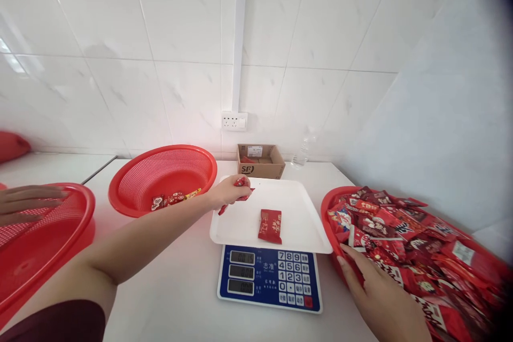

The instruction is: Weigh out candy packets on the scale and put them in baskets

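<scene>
My left hand (229, 191) reaches over the white scale tray (296, 208) and is closed on several red candy packets (241, 190) at the tray's left edge. One red packet (270, 226) lies flat in the middle of the tray. My right hand (377, 291) rests on the near rim of the red basket (326, 204) heaped with red snack packets (417, 248), fingers stretched out flat. The blue electronic scale (270, 277) sits under the tray, its keypad facing me.
A red mesh basket (162, 163) with a few packets stands behind left. Another red basket (44, 248) is at the near left, with another person's hand (28, 203) on its rim. A cardboard box (260, 161) and a clear bottle (301, 154) stand by the tiled wall.
</scene>
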### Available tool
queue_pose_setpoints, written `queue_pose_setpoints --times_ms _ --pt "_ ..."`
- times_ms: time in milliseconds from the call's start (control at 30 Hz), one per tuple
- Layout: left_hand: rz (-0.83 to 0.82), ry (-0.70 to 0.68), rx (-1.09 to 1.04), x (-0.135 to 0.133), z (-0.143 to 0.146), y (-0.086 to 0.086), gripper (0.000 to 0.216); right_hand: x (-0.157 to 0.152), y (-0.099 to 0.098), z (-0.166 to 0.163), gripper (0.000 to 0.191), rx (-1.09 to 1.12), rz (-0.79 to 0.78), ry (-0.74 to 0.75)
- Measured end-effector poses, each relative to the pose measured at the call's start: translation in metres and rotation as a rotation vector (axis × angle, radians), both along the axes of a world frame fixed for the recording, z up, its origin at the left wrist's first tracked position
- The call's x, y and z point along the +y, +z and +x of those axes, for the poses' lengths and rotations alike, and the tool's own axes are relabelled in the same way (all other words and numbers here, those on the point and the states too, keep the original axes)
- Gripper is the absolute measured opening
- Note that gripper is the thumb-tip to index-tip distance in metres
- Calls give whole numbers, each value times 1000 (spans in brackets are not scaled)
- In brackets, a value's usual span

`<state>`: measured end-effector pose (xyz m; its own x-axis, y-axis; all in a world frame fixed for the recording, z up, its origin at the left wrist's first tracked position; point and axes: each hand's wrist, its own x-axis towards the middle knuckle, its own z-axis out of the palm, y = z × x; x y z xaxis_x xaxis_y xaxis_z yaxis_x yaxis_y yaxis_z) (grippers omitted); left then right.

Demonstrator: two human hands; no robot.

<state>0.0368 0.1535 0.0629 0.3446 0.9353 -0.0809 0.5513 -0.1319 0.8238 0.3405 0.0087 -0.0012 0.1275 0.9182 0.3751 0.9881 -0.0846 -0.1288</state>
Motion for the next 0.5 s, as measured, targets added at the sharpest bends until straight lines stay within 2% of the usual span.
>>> queue_pose_setpoints --times_ms 167,267,400,433,500 --pt "102 -102 71 -9 32 -12 16 0 1 0 49 5 -26 -3" --pt "160 -183 159 -16 39 -12 37 0 1 0 49 9 -26 3" --pt "162 -307 266 -22 21 -8 82 -1 1 0 47 3 -22 -1" --pt "183 -320 302 -24 13 -7 87 -1 2 0 47 1 -19 1" --pt "263 -284 388 -29 -5 -5 81 -1 2 0 45 0 1 15"
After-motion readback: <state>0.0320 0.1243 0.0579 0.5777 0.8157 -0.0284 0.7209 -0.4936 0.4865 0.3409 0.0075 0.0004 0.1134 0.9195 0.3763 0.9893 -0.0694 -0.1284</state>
